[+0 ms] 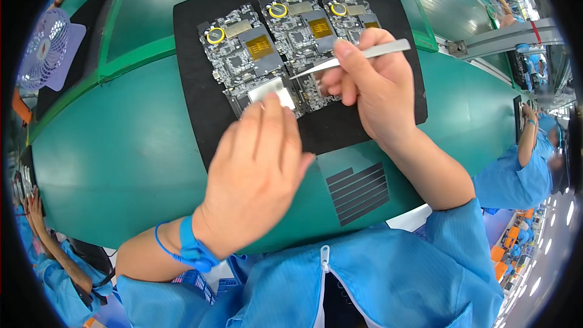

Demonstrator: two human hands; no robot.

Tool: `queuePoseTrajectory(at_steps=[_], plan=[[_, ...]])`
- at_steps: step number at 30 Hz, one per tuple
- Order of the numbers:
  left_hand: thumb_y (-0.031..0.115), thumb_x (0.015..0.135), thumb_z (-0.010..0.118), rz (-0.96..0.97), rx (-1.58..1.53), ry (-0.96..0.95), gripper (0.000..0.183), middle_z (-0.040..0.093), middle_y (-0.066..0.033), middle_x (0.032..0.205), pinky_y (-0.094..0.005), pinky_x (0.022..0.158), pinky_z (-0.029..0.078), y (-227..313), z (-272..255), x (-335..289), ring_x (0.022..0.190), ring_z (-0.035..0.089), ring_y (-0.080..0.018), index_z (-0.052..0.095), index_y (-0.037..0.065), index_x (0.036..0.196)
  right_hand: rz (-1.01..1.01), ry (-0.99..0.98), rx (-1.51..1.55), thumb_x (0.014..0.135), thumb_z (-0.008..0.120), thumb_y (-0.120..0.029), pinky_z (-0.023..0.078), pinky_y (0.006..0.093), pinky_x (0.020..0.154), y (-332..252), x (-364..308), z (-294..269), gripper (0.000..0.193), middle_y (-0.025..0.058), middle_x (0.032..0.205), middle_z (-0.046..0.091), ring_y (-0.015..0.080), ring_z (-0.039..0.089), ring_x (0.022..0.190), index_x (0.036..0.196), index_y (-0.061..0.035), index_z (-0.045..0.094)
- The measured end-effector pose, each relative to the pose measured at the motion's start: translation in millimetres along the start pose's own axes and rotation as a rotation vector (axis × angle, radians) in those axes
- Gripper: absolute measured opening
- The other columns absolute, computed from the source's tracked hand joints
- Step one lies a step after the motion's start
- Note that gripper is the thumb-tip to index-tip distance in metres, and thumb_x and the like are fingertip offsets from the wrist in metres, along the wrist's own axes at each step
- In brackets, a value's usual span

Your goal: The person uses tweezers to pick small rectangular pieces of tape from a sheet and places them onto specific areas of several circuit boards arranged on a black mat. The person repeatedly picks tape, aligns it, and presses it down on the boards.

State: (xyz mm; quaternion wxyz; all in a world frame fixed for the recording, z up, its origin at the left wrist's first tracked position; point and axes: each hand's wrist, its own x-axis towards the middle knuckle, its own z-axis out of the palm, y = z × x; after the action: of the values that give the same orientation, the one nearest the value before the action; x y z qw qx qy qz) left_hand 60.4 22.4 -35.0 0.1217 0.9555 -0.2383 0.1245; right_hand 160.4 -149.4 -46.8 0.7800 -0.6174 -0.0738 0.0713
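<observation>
My left hand [254, 173] lies with its fingers stretched out, the tips at a shiny silver plate [261, 90] on the near end of the left circuit board [235, 64]. Pinched in my right hand [384, 88] is a pair of metal tweezers [379, 50], its point aimed left, just above the boards. Under the tweezers is the middle circuit board [297, 37]; the right circuit board [351, 23] is partly hidden by my right hand. Each board carries a round yellow-rimmed coin cell and an amber patch. Whether my left fingertips press on the plate I cannot tell.
The boards lie on a black mat [191, 79] on a green worktop [121, 152]. Nearer me is a clear sheet with black strips [359, 194]. A purple fan [45, 51] stands at the far left. Co-workers in blue sit left and right; a metal rail [498, 45] runs right.
</observation>
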Motion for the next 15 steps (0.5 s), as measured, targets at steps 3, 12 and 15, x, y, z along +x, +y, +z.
queuePoseTrajectory(at_steps=[3, 12, 15], plan=[[0.021, 0.071, 0.074, -0.048, 0.033, 0.020, 0.056, 0.053, -0.0228, 0.116, -0.0396, 0.088, 0.047, -11.8, 3.7, -3.3, 0.106, 0.053, -0.0356, 0.056, -0.010, 0.114, 0.012, -0.002, -0.034, 0.090, 0.064, -0.014, 0.044, 0.0185, 0.044, 4.2, 12.2, 10.2, 0.026, 0.0092, 0.067, 0.062, 0.0074, 0.055, 0.048, 0.095, -0.0061, 0.040], [0.027, 0.074, 0.070, -0.027, 0.144, 0.001, 0.053, 0.056, -0.0296, 0.107, -0.0439, 0.087, 0.050, -9.7, 9.6, -24.0, 0.105, 0.055, -0.0416, 0.059, -0.014, 0.105, 0.055, -0.049, -0.104, 0.090, 0.064, -0.013, 0.044, 0.0164, 0.043, 12.9, 5.0, 43.5, 0.025, 0.0076, 0.067, 0.062, 0.0058, 0.056, 0.051, 0.095, -0.0061, 0.041], [0.029, 0.073, 0.069, 0.016, 0.105, 0.008, 0.053, 0.056, -0.0297, 0.107, -0.0446, 0.087, 0.049, -13.9, 13.3, -22.4, 0.105, 0.055, -0.0424, 0.060, -0.014, 0.104, 0.044, -0.035, -0.094, 0.089, 0.064, -0.010, 0.044, 0.0159, 0.043, 15.9, 1.6, 43.0, 0.024, 0.0071, 0.067, 0.062, 0.0051, 0.057, 0.052, 0.096, -0.0062, 0.041]])
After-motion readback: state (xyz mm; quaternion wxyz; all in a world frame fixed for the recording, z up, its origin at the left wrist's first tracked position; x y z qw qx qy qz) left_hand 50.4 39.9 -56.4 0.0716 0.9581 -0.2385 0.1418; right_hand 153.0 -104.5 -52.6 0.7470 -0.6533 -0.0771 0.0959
